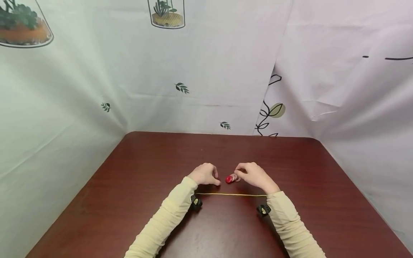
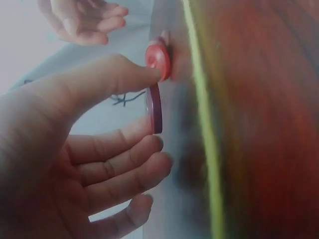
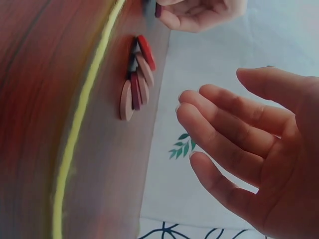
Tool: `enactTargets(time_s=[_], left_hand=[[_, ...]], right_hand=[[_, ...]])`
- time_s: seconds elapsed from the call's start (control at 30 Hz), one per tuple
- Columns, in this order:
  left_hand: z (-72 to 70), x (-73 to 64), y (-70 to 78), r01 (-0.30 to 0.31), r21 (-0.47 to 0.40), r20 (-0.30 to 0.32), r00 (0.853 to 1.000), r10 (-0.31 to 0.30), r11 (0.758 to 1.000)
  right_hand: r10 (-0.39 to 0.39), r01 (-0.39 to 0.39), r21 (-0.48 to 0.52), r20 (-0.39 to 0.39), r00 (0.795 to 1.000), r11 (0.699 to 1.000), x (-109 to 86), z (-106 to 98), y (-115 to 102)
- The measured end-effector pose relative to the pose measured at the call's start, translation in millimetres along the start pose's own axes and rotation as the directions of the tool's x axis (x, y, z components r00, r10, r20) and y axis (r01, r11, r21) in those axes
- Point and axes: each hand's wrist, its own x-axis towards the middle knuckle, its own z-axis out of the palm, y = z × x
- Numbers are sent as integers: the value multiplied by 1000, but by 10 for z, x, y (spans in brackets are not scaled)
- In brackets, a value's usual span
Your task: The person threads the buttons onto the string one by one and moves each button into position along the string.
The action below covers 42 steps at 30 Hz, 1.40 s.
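My left hand [image 1: 205,174] pinches a dark purple button [image 2: 157,110] on edge between thumb and forefinger, with the other fingers loosely bent. To its right, several round buttons lie overlapping in a slanted row, led by a red button [image 1: 228,179]. The right wrist view shows pale pink buttons [image 3: 126,100] and another purple button [image 3: 135,91] behind the red one. My right hand [image 1: 254,175] hovers at the far end of the row; its fingers are relaxed and apart, holding nothing in its own wrist view.
A yellow cord [image 1: 230,194] runs across the brown table [image 1: 155,154] on the near side of the buttons, between my wrists. Each wrist wears a small black camera [image 1: 196,202]. White printed cloth [image 1: 206,64] hangs behind the table and along both sides.
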Motion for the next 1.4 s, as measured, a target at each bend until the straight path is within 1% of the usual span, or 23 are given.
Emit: enactTargets(time_s=[0.1,0.17,0.27,0.47,0.53,0.67,0.77,0.83,0.9,1.03,1.17,1.3,1.4], left_hand=[[-40,8,-40,-24,-46,-9,1000,23,999],[-81,0,-69,-35,-70,-23,999,33,997],[-153,-24,-120,-39,-99,-40,999,35,994],[-253,-69,-273,-55,-154,-66,997,45,987],[-289,-81,-319,-50,-172,-75,996,38,984],[-367,-71,-392,-41,-194,-106,994,21,980],[-416,-53,-431,-54,-201,-125,992,29,978],[-439,-48,-456,-62,-209,-126,991,36,976],[-457,-54,-481,-57,-217,-120,992,31,975],[-491,-83,-521,-55,-233,-120,992,28,971],[-498,-100,-543,-69,-243,-125,991,40,968],[-484,-104,-553,-73,-257,-120,992,43,964],[-482,-116,-553,-80,-274,-125,991,47,959]], right_hand=[[-3,3,-3,-10,1000,1000,-2,6,-33],[-10,10,11,-1,1000,1000,-1,18,-60],[-20,20,25,17,1000,999,10,49,-115],[-20,20,-2,34,999,1000,36,104,-210],[-27,27,-8,47,999,1000,53,118,-249],[-86,88,-34,61,994,996,105,159,-358],[-135,139,-70,62,989,988,139,218,-456],[-155,162,-90,77,985,983,159,275,-526],[-166,177,-99,107,980,979,182,341,-590],[-200,228,-129,196,960,965,250,469,-683],[-231,285,-162,289,929,945,312,555,-736],[-224,300,-172,360,906,938,346,613,-784],[-209,296,-179,389,897,938,359,656,-820]])
